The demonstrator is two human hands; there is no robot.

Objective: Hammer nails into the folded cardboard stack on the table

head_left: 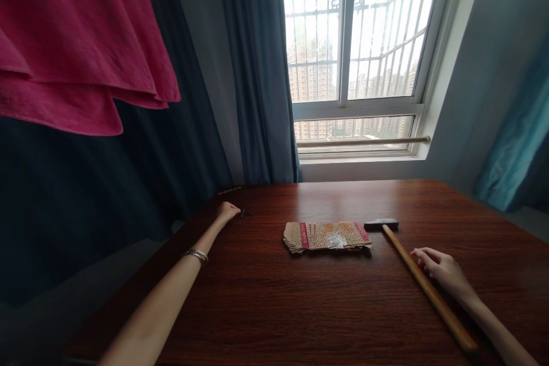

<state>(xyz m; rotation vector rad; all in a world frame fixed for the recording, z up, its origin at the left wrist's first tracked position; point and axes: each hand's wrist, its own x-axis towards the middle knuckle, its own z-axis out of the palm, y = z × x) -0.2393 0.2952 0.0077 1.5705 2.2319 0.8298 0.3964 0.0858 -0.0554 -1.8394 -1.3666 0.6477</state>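
A flat stack of brown cardboard (326,236) with red bands and two nails standing in it lies mid-table. A hammer (422,280) with a dark head and a long wooden handle lies to its right. My right hand (440,269) rests beside the handle, fingers curled loosely toward it, touching or nearly touching it. My left hand (226,211) reaches far left on the table, fingers closed, next to a few small dark nails (247,213). A silver bracelet is on that wrist.
The dark wooden table (274,309) runs back to a wall with a barred window (355,51). Blue-grey curtains (257,68) hang at the left of the window. A red cloth (72,40) hangs at the top left.
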